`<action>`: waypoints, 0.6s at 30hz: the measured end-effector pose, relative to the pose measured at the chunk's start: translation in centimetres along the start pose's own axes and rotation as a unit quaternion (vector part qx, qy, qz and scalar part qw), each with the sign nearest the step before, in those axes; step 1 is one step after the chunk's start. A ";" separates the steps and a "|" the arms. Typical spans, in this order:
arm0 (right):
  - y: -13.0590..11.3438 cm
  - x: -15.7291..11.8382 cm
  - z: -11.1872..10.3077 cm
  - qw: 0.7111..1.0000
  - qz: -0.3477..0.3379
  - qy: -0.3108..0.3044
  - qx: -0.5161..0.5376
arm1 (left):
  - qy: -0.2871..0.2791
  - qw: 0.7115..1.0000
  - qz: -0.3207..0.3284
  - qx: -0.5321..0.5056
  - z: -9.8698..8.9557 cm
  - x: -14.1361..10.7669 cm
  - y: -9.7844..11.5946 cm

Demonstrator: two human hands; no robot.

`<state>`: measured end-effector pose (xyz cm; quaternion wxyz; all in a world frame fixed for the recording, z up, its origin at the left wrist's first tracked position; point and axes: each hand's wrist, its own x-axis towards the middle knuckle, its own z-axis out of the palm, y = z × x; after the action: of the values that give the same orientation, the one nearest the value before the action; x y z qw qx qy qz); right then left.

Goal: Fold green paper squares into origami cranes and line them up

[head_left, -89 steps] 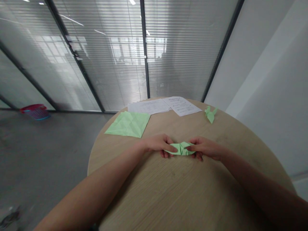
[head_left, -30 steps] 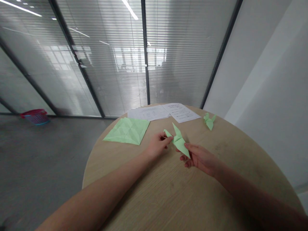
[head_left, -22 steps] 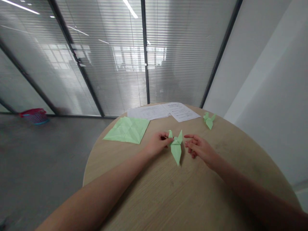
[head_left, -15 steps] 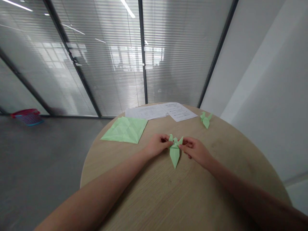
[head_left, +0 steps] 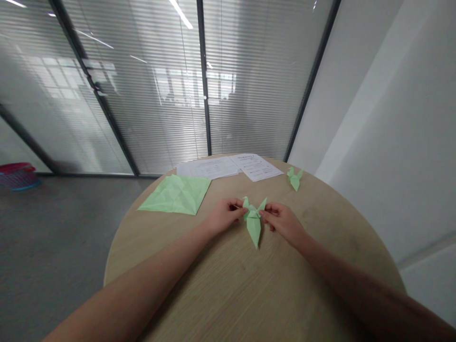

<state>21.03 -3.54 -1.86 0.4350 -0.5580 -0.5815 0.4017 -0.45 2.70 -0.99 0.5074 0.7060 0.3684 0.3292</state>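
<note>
A light green origami crane [head_left: 253, 228] is held between my two hands over the middle of the round table, one wing pointing toward me. My left hand [head_left: 225, 216] pinches it on the left side, by the part with the small bent tip. On the other side my right hand [head_left: 283, 222] grips it at the base of the pointed end, thumb in front. The fingers behind the paper are partly hidden. A second green paper crane [head_left: 295, 179] rests near the table's far right edge, apart from both hands.
Creased green paper [head_left: 178, 194] lies flat at the table's left. Printed white sheets [head_left: 258, 167] overlap along the far edge of the wooden table [head_left: 228, 294]. A red and blue basket [head_left: 19, 176] stands on the floor at far left. Glass panels with blinds rise behind.
My view has turned slightly right, so everything appears shifted left. Both hands keep their hold on the crane, and its wing looks slightly more tilted.
</note>
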 end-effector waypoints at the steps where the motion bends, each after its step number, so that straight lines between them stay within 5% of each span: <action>1: 0.0 0.0 0.0 1.000 0.001 0.001 0.000 | -0.004 1.000 0.004 0.005 0.0 0.1 -0.2; 6: 0.7 0.2 -0.1 1.000 -0.004 0.022 0.005 | -0.020 1.000 0.010 0.015 0.0 0.3 -0.8; 11: 1.6 1.0 -0.4 0.996 -0.001 0.086 0.021 | 0.029 0.999 -0.020 0.031 -0.6 0.7 -1.1; 18: 2.1 1.9 -0.3 0.992 0.003 0.113 0.063 | 0.038 0.972 0.058 0.226 -1.0 0.4 -0.2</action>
<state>21.93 -1.56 -3.72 0.5310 -0.5730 -0.5006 0.3730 -1.15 3.55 -0.85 0.3008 0.8096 0.4102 0.2929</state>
